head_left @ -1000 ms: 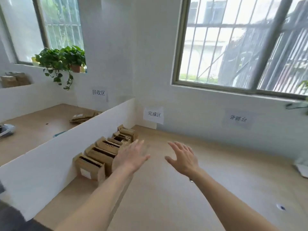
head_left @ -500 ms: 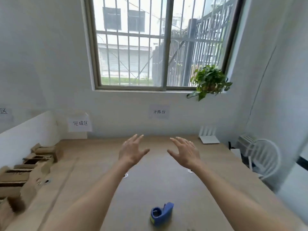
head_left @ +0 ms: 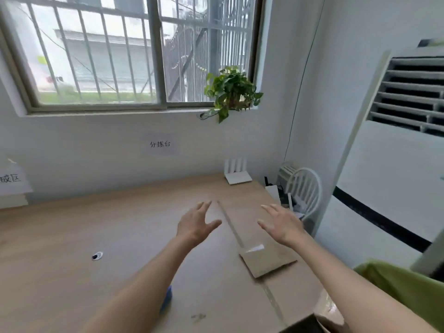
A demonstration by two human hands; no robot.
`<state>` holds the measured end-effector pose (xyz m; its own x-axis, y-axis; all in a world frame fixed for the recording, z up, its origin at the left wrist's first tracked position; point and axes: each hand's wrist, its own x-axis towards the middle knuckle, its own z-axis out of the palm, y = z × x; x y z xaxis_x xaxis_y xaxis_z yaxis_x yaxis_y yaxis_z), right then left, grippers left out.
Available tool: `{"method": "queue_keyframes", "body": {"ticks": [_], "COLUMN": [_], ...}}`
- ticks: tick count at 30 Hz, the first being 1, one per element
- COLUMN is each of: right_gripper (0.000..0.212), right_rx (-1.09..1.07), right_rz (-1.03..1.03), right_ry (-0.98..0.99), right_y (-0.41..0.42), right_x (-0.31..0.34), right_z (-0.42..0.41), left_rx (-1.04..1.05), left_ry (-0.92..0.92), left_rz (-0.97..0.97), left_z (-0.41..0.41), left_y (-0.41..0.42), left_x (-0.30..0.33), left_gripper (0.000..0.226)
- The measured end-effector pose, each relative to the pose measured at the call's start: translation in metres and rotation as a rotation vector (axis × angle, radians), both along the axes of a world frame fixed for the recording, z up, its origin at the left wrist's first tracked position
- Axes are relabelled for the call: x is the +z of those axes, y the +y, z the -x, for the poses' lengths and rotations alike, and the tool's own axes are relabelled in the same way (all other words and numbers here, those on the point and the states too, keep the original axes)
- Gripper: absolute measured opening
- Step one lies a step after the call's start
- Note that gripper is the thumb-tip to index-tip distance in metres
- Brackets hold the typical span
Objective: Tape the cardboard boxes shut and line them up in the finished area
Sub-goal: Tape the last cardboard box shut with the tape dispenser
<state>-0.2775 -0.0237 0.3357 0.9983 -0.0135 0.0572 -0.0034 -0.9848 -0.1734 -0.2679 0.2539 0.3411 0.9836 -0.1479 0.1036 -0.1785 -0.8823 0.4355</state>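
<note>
Both hands, the left hand [head_left: 195, 224] and the right hand [head_left: 281, 224], are up in the air over the table [head_left: 72, 236], fingers spread, holding nothing. A flat box [head_left: 268, 260] lies under the right hand. A blue thing [head_left: 168, 298] peeks out under the left arm. A router [head_left: 237, 173] sits by the wall. The left part of the table has only a small hole [head_left: 97, 256].

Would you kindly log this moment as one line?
left hand open | right hand open | flat box on table, untouched

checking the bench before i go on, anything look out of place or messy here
Mostly tidy. A flat cardboard piece lies askew across the table seam, and a small dark smudge marks the near edge. Both hands hover empty.
</note>
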Motion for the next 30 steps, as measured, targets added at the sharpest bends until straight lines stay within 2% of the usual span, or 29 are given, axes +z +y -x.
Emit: {"method": "queue_keyframes", "body": {"ticks": [8, 14, 19, 30], "right_gripper": [0.066, 0.069, 0.069, 0.079], "right_rx": [-0.114, -0.164, -0.2, -0.203], "right_rz": [-0.034, -0.051, -0.113, -0.267], "right_ry": [0.13, 0.252, 0.323, 0.569], "right_y": [-0.082, -0.129, -0.151, -0.194], "right_x": [-0.071, -0.117, -0.158, -0.301], "right_z": [-0.043, -0.112, -0.17, -0.224], "left_rx": [-0.114, -0.156, -0.152, -0.068], "left_ry": [0.111, 0.197, 0.302, 0.648], "left_rz": [-0.028, 0.019, -0.028, -0.039], "left_z": [-0.07, -0.156, -0.216, -0.245], "left_y": [-0.084, -0.134, -0.159, -0.189], "left_x": [-0.068, -0.123, -0.179, -0.323], "left_gripper": [0.075, 0.076, 0.076, 0.078]}}
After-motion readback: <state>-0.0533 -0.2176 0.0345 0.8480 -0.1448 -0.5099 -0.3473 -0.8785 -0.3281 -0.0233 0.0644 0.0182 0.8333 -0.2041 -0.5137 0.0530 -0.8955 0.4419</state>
